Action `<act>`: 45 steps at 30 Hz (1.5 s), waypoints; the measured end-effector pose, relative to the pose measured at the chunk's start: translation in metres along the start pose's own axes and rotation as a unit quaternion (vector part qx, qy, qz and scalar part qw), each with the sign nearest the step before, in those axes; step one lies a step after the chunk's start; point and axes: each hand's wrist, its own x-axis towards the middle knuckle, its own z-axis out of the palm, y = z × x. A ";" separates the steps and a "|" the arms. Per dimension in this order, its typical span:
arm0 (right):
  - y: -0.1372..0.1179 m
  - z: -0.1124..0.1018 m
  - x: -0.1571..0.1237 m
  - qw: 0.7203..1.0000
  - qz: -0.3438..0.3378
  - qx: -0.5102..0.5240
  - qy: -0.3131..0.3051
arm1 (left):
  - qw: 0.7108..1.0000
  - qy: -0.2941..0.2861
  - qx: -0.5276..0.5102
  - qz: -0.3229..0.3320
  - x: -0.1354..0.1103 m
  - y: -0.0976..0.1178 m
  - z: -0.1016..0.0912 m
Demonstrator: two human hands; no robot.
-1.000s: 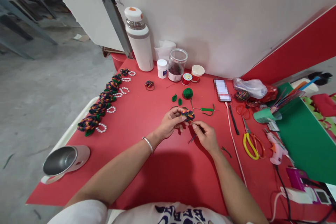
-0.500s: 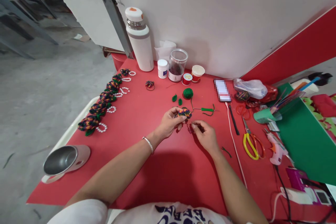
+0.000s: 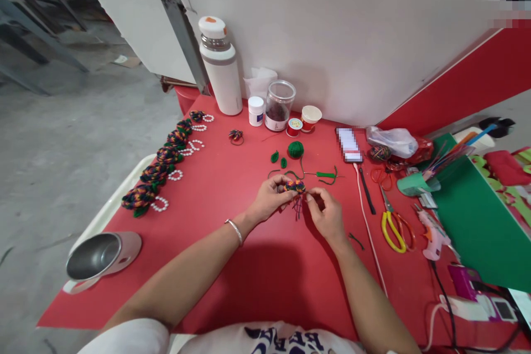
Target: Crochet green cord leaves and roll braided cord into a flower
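Between thumb and fingers, my left hand grips a small multicoloured crochet piece in dark, orange and pink yarn. Dark loose yarn ends hang below it. My right hand is pinched closed at the piece's right edge; whatever lies in its fingertips is too small to make out. Just beyond the hands are a green yarn ball, two green crochet leaves and a green-handled crochet hook with green yarn by it.
Finished yarn pieces with bead loops line the left edge, near a steel mug. A tall white flask, jar and thread spool stand at the back. Rightward lie a phone, scissors and glue gun.
My right hand's fingertips have come in to the right edge of the crochet piece. The piece has turned a little in my left hand, and its loose ends now hang more spread.
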 end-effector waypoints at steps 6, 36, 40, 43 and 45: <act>-0.023 -0.005 0.023 0.999 -0.047 0.008 -0.014 | 1.000 -0.007 0.005 -0.012 -0.002 0.003 0.002; -0.035 -0.006 0.075 0.968 0.054 0.171 -0.176 | 0.998 -0.040 -0.004 -0.053 0.002 0.006 -0.005; -0.035 -0.007 0.084 0.937 0.101 0.303 -0.140 | 0.997 -0.053 0.006 -0.056 0.000 0.007 -0.004; -0.039 -0.009 0.094 0.897 0.168 0.390 -0.124 | 0.997 -0.054 0.008 -0.059 0.000 0.007 -0.004; -0.043 -0.010 0.099 0.870 0.202 0.430 -0.132 | 0.997 -0.054 0.004 -0.058 0.000 0.007 -0.004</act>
